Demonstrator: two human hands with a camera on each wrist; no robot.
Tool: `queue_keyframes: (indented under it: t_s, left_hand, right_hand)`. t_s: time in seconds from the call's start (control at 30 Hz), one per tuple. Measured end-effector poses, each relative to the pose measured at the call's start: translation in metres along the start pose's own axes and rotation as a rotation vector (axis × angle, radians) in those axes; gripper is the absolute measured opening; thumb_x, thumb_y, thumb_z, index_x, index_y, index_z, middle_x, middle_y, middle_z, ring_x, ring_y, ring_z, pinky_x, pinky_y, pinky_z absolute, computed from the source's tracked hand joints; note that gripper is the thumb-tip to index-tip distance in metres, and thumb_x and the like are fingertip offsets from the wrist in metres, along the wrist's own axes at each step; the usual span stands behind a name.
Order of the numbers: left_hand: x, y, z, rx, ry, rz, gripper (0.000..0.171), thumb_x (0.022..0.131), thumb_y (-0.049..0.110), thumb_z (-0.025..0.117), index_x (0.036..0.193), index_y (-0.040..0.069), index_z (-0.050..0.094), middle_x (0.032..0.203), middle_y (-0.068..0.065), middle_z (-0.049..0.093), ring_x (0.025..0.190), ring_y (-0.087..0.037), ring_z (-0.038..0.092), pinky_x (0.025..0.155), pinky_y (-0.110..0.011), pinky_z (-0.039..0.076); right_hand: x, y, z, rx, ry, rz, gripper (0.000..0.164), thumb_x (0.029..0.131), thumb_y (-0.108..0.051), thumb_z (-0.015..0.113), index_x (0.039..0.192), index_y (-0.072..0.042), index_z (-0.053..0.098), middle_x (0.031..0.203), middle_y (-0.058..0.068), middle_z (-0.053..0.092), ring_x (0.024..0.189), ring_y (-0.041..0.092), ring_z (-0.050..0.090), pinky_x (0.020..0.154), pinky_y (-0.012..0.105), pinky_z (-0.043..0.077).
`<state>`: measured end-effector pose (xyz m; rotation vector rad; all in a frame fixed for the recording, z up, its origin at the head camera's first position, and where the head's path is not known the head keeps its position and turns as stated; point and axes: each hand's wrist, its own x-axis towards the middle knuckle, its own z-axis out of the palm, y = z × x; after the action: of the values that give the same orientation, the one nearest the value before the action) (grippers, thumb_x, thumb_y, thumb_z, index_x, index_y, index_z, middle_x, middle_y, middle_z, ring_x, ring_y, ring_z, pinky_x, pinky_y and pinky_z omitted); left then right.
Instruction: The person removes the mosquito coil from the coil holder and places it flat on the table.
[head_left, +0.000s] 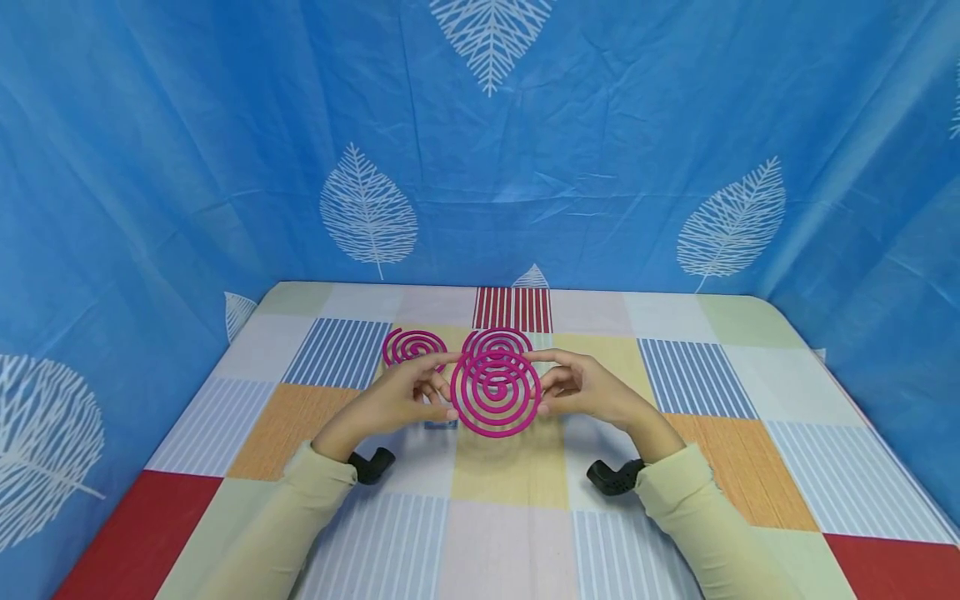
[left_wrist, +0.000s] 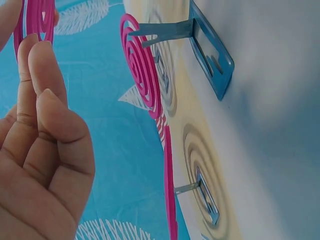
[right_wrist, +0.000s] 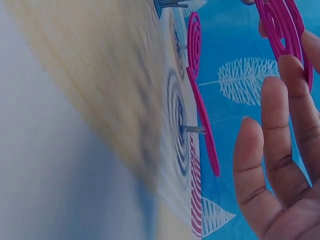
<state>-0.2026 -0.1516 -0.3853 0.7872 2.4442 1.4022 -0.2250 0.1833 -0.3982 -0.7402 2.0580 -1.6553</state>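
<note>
Both hands hold a magenta mosquito coil (head_left: 497, 434) upright by its rim, its spiral facing the head camera. My left hand (head_left: 393, 396) grips the left edge, index finger above and thumb below. On the opposite edge, my right hand (head_left: 596, 390) holds it in the same manner. The wrist views show fingers at this coil (right_wrist: 306, 70). Beyond the hands, a second coil (head_left: 414, 334) sits on the left and a third coil (head_left: 498, 330) stands partly hidden behind the held one. A small metal stand (left_wrist: 226, 75) with a raised prong lies below the left hand.
A patchwork-patterned cloth (head_left: 510, 542) covers the table. The coils behind rest raised on metal stands (left_wrist: 207, 200), casting spiral shadows. Blue curtains (head_left: 585, 208) with white leaf prints enclose the back and sides. Each wrist wears a black device (head_left: 615, 477).
</note>
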Motion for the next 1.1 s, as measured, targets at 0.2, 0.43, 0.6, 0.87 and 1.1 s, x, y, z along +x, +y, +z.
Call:
queue_keyframes:
  t_s: [0.2,0.43,0.6,0.87,1.1]
  left_hand:
    - [0.004,0.001,0.003,-0.008,-0.005,0.022,0.077,0.093,0.006,0.086,0.159,-0.005,0.047,0.098,-0.005,0.071,0.087,-0.016,0.068,0.072,-0.028,0.050]
    - [0.008,0.003,0.006,-0.014,-0.012,0.032,0.076,0.094,0.006,0.085,0.158,-0.006,0.047,0.099,-0.004,0.071,0.086,-0.016,0.067,0.072,-0.027,0.050]
    - [0.012,0.007,0.009,-0.016,-0.012,0.043,0.076,0.094,0.006,0.085,0.158,-0.007,0.047,0.101,-0.012,0.072,0.086,-0.015,0.067,0.072,-0.026,0.050]
    - [0.018,0.013,0.014,-0.038,-0.014,0.058,0.078,0.094,0.005,0.084,0.160,-0.006,0.044,0.100,-0.009,0.071,0.086,-0.015,0.067,0.074,-0.027,0.050]
    - [0.025,0.015,0.019,-0.029,-0.004,0.082,0.077,0.093,0.004,0.085,0.159,-0.006,0.045,0.098,-0.008,0.071,0.084,-0.013,0.066,0.074,-0.027,0.051]
  right_hand:
    - [-0.004,0.002,-0.004,0.007,0.007,-0.020,0.074,0.091,0.011,0.078,0.156,0.011,0.045,0.106,0.019,0.077,0.094,0.019,0.074,0.084,0.030,0.060]
    - [-0.008,0.005,-0.009,0.039,0.016,-0.046,0.074,0.092,0.009,0.078,0.157,0.012,0.043,0.105,0.009,0.078,0.094,0.017,0.074,0.085,0.030,0.061]
    - [-0.012,0.007,-0.014,0.039,0.033,-0.062,0.074,0.092,0.008,0.079,0.156,0.013,0.043,0.102,0.003,0.077,0.095,0.016,0.074,0.087,0.029,0.061]
    - [-0.016,0.012,-0.022,0.065,0.033,-0.116,0.073,0.093,0.007,0.078,0.155,0.016,0.040,0.102,0.003,0.077,0.096,0.015,0.073,0.089,0.029,0.060]
    - [-0.020,0.013,-0.029,0.084,0.029,-0.167,0.067,0.094,0.010,0.075,0.155,0.011,0.046,0.102,0.000,0.078,0.096,0.016,0.074,0.090,0.030,0.060]
